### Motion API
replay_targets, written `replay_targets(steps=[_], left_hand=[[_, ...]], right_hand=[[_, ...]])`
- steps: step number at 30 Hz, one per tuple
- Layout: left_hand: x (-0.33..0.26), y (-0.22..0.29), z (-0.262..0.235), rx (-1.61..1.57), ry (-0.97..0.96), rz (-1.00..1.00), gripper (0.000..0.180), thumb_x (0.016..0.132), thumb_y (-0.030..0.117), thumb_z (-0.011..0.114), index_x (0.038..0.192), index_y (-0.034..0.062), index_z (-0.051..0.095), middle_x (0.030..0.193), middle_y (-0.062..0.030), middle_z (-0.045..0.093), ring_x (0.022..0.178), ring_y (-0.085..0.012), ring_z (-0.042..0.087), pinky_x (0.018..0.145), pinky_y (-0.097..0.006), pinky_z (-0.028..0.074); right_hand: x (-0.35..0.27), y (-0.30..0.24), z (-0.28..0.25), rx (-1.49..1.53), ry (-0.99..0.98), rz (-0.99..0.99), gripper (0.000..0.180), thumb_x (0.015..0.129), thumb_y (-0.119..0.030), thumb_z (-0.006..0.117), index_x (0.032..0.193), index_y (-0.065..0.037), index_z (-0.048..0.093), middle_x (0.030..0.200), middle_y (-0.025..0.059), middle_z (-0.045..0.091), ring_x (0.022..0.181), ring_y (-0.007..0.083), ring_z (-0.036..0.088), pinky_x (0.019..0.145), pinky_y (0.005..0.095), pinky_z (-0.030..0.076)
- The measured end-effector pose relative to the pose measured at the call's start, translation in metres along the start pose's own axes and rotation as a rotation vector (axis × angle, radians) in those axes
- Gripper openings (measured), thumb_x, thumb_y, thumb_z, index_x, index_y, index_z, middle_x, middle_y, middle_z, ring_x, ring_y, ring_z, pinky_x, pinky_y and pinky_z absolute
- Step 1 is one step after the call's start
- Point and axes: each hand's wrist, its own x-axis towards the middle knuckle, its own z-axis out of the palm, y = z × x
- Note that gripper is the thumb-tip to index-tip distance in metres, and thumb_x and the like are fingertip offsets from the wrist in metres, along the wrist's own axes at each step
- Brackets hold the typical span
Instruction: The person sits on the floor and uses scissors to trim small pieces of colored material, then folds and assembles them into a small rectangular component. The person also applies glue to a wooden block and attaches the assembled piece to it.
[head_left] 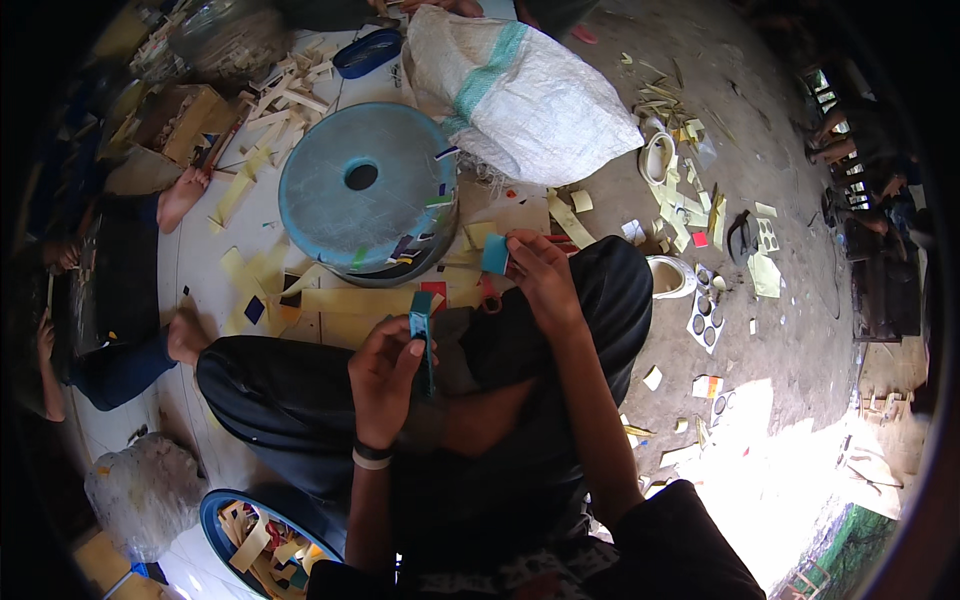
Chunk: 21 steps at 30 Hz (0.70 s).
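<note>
Teal is seen on a long piece (pixel 421 325) clamped by the left hand (pixel 383 378) over the legs (pixel 285 400), and on a square (pixel 495 254) pinched by the right hand (pixel 547 280) near the drum (pixel 325 205). Both are held apart; a two-handed handling step seems to be under way, and a steady grip seems called for next.
</note>
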Motion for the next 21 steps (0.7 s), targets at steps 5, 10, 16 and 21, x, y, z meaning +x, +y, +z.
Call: replay_targets(steps=[5, 10, 16, 21], left_hand=[[-0.008, -0.006, 0.004, -0.276, 0.055, -0.195, 0.049, 0.102, 0.016, 0.070, 0.144, 0.0070, 0.047, 0.101, -0.0095, 0.070, 0.084, -0.0123, 0.066, 0.073, -0.026, 0.053], [0.002, -0.030, 0.000, -0.374, 0.153, -0.266, 0.045, 0.107, 0.018, 0.062, 0.148, 0.0094, 0.044, 0.104, -0.0068, 0.064, 0.086, -0.0129, 0.064, 0.074, -0.026, 0.053], [0.000, -0.062, -0.021, -0.676, 0.301, -0.234, 0.033, 0.107, 0.005, 0.054, 0.140, 0.0082, 0.052, 0.108, -0.0094, 0.061, 0.096, -0.0181, 0.064, 0.086, -0.031, 0.057], [0.004, -0.073, -0.029, -0.999, 0.350, -0.223, 0.021, 0.106, -0.003, 0.048, 0.125, 0.0039, 0.053, 0.114, -0.0126, 0.060, 0.106, -0.0216, 0.065, 0.105, -0.037, 0.057]], right_hand=[[-0.001, 0.001, 0.000, 0.007, -0.113, 0.060, 0.020, 0.100, -0.014, 0.071, 0.117, -0.004, 0.070, 0.105, 0.0025, 0.072, 0.095, 0.0127, 0.067, 0.087, 0.0302, 0.054], [-0.004, -0.003, 0.001, -0.115, -0.256, 0.097, 0.025, 0.097, -0.008, 0.073, 0.121, -0.004, 0.068, 0.113, 0.0048, 0.071, 0.103, 0.0151, 0.068, 0.092, 0.0328, 0.055], [-0.033, 0.003, 0.026, -0.174, -0.485, 0.197, 0.043, 0.087, -0.001, 0.080, 0.128, -0.002, 0.064, 0.118, 0.0065, 0.070, 0.110, 0.0185, 0.067, 0.095, 0.0330, 0.055], [-0.054, 0.011, 0.041, -0.101, -0.479, 0.249, 0.049, 0.086, 0.001, 0.080, 0.131, -0.001, 0.063, 0.118, 0.0102, 0.070, 0.111, 0.0200, 0.068, 0.097, 0.0351, 0.056]])
